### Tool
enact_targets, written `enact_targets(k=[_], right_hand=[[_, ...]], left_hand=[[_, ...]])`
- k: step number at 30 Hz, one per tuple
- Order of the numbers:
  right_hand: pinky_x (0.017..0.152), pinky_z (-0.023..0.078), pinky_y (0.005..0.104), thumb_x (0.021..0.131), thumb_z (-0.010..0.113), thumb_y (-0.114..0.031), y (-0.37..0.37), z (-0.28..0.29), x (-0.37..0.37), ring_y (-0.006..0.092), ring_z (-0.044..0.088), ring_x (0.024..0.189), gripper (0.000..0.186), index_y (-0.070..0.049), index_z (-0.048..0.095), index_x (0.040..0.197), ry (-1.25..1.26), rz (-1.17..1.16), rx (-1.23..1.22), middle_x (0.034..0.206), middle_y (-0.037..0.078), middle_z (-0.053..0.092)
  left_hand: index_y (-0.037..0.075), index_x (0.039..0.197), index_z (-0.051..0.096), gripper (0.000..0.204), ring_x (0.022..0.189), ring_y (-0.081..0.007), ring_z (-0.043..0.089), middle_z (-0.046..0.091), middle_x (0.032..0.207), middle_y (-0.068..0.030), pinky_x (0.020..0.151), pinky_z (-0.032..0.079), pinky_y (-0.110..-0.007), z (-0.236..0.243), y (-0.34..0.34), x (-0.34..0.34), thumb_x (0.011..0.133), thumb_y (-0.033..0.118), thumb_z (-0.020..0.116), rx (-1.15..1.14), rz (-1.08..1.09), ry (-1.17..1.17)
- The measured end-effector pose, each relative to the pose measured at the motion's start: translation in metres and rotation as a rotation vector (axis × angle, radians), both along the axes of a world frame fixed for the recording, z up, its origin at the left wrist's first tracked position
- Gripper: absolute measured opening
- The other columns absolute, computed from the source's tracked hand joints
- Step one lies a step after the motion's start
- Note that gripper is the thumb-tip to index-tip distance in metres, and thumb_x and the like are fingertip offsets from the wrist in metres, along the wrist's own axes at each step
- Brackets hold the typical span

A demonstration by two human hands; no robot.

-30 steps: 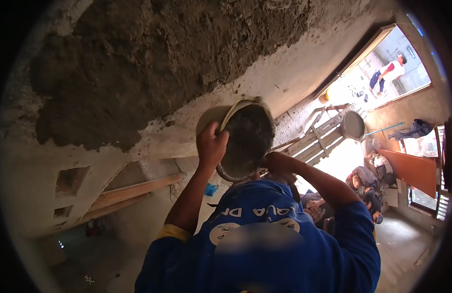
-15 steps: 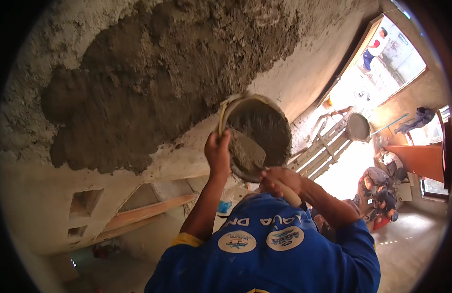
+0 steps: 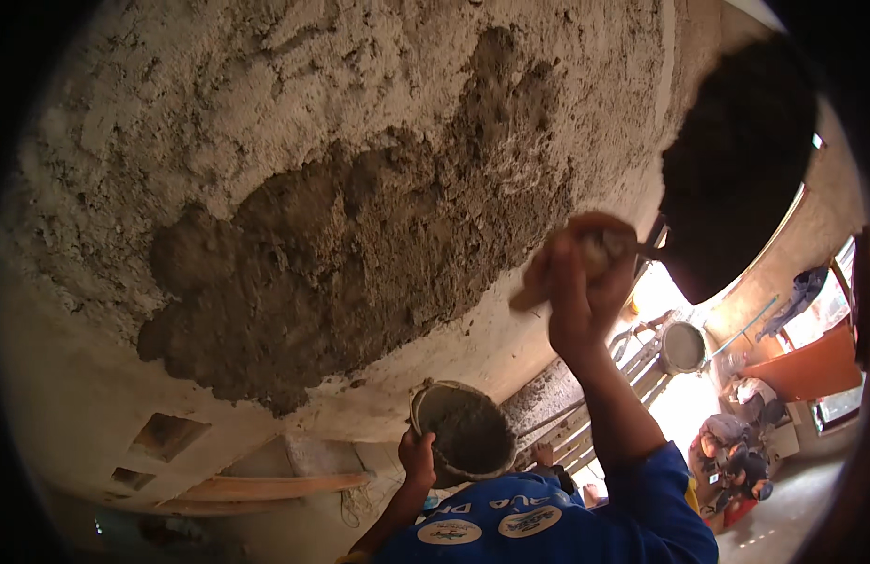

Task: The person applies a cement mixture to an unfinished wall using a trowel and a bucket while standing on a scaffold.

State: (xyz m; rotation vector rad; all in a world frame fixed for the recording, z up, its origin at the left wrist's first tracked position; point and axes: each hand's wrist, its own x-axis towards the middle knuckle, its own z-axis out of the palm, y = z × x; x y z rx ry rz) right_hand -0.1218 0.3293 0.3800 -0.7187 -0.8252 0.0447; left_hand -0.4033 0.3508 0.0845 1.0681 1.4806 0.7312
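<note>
Grey mortar (image 3: 463,428) is held in a bucket (image 3: 419,399) whose left rim is gripped by the curled left hand (image 3: 416,458), low at centre, while the right hand (image 3: 587,287) is lifted high, closed around the handle of a trowel (image 3: 743,169). The blade is seen dark and ragged-edged. Since the earlier frame, the trowel has been raised out of the bucket.
</note>
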Motion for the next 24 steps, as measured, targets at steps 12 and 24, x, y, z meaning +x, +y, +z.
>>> enact_targets(k=[12,24], right_hand=[[0.072,0.05,0.0386,0.079,0.069,-0.021,-0.066,-0.167,-0.092,0.0293,0.063,0.078,0.035,-0.002,0.058,0.105,-0.388,0.756,-1.141,0.088,0.021,0.06],[0.068,0.054,0.0426,0.078,0.058,-0.021,-0.102,-0.358,-0.018,0.036,0.065,0.072,0.022,-0.002,0.068,0.084,-0.907,0.82,-1.484,0.072,0.019,0.064]], left_hand=[[-0.004,0.096,0.057,0.029,0.077,-0.0224,0.056,0.059,0.087,-0.009,0.072,0.045,-0.037,-0.015,0.015,-0.004,0.076,0.017,0.064,0.314,0.025,-0.102],[0.0,0.073,0.045,0.023,0.053,-0.0193,0.04,0.041,0.06,-0.0118,0.052,0.037,-0.036,0.085,0.046,0.105,0.077,0.017,0.06,0.595,-0.691,0.307]])
